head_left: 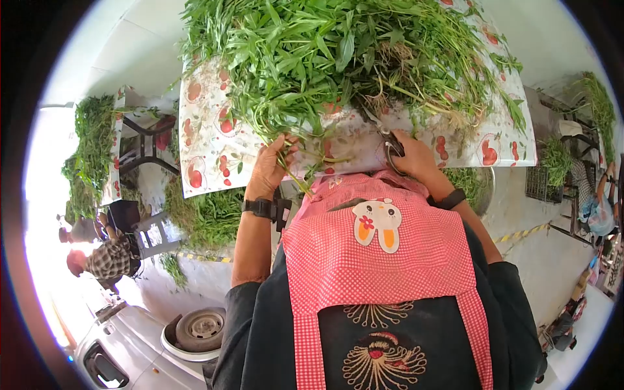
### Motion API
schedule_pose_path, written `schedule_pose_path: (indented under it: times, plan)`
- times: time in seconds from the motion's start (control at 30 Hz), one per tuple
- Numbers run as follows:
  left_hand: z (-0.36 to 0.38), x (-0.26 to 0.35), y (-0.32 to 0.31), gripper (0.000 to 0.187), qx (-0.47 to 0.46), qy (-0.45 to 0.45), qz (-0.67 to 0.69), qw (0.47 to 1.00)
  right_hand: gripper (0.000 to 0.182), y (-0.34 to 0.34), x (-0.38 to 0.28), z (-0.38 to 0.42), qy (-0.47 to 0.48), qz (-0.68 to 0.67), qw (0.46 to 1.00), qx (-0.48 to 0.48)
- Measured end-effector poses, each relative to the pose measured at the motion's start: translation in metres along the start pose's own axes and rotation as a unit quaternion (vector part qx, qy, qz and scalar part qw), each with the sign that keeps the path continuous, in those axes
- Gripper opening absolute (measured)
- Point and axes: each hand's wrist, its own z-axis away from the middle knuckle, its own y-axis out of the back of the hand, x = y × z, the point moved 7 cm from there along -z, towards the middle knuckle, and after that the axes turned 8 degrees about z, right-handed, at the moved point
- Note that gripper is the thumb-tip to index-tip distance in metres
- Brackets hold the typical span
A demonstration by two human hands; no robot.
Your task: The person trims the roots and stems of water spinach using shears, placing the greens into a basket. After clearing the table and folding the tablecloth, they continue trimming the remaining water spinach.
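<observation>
A big heap of leafy green plants (305, 58) with thin stems covers much of the table in front of me. My left hand (268, 170) is closed around a few plant stems (296, 175) at the table's near edge, their leafy ends pointing toward the heap. In my right hand (414, 156) is a pair of scissors (391, 144) with dark handles. Its blades point up toward brown roots (377, 101) at the heap's near side. Whether the blades are apart is too small to tell.
A white tablecloth (214, 156) with red fruit prints covers the table. More greens (208, 218) lie on the floor at left, near a seated person (107, 260). A white vehicle (136, 344) stands lower left. At right are a dark crate (543, 185) and another person (598, 211).
</observation>
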Motion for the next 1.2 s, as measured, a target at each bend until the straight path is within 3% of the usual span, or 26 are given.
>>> schedule_pose_path:
  times: [0.17, 0.27, 0.33, 0.4, 0.5, 0.57, 0.7, 0.77, 0.8, 0.87, 0.93, 1.0, 1.03, 1.07, 1.13, 1.2]
  plan:
    - [0.013, -0.013, 0.009, 0.021, 0.031, -0.029, 0.014, 0.999, 0.057, -0.002, 0.001, 0.003, -0.053, 0.035, 0.997, -0.047]
    - [0.018, -0.016, 0.01, 0.019, 0.036, -0.025, -0.038, 0.998, 0.057, -0.001, -0.003, 0.004, -0.001, 0.041, 0.999, -0.018]
    - [0.017, 0.001, -0.002, 0.018, -0.03, -0.065, -0.015, 0.997, 0.056, 0.008, -0.005, 0.004, -0.002, 0.077, 0.996, -0.049]
    - [0.037, 0.019, -0.032, 0.019, -0.014, -0.076, 0.048, 0.996, 0.055, 0.012, -0.008, 0.002, 0.002, 0.111, 0.99, -0.082]
    - [0.048, 0.037, -0.057, 0.024, -0.073, -0.107, 0.083, 0.988, 0.048, 0.019, -0.013, -0.004, 0.029, 0.183, 0.977, -0.102]
    - [0.047, 0.037, -0.064, 0.024, -0.083, -0.102, 0.089, 0.987, 0.043, 0.029, -0.012, -0.005, -0.027, 0.238, 0.962, -0.131]
    - [0.045, 0.032, -0.083, 0.022, -0.091, -0.101, 0.115, 0.984, 0.039, 0.055, -0.032, -0.016, -0.016, 0.23, 0.972, -0.043]
    - [0.041, 0.027, -0.089, 0.023, -0.107, -0.098, 0.128, 0.981, 0.038, 0.067, -0.08, -0.015, 0.104, -0.012, 0.994, 0.025]
    - [0.041, 0.024, -0.094, 0.023, -0.11, -0.096, 0.126, 0.981, 0.038, 0.062, -0.09, -0.015, 0.101, -0.011, 0.994, 0.027]
    - [0.041, 0.019, -0.104, 0.026, -0.129, -0.081, 0.16, 0.975, 0.036, 0.032, -0.112, -0.012, 0.152, -0.098, 0.978, -0.101]
    - [0.037, 0.012, -0.107, 0.029, -0.174, -0.06, 0.159, 0.97, 0.035, 0.005, -0.1, -0.017, 0.15, -0.123, 0.975, -0.107]
    - [0.035, 0.004, -0.104, 0.036, -0.107, -0.066, 0.096, 0.987, 0.033, 0.007, -0.104, -0.024, 0.151, -0.146, 0.971, -0.116]
    - [0.03, -0.002, -0.1, 0.038, -0.172, -0.046, 0.11, 0.978, 0.03, 0.01, -0.092, -0.028, 0.044, -0.33, 0.934, -0.13]
    - [0.033, -0.006, -0.102, 0.038, -0.169, -0.044, 0.113, 0.978, 0.027, 0.013, -0.085, -0.026, -0.068, -0.498, 0.854, -0.138]
    - [0.036, -0.015, -0.107, 0.038, -0.133, -0.031, 0.087, 0.987, 0.027, 0.019, -0.092, -0.03, -0.063, -0.534, 0.836, -0.107]
    - [0.038, -0.022, -0.114, 0.037, -0.154, -0.003, 0.104, 0.983, 0.027, 0.01, -0.104, -0.031, -0.055, -0.474, 0.863, -0.166]
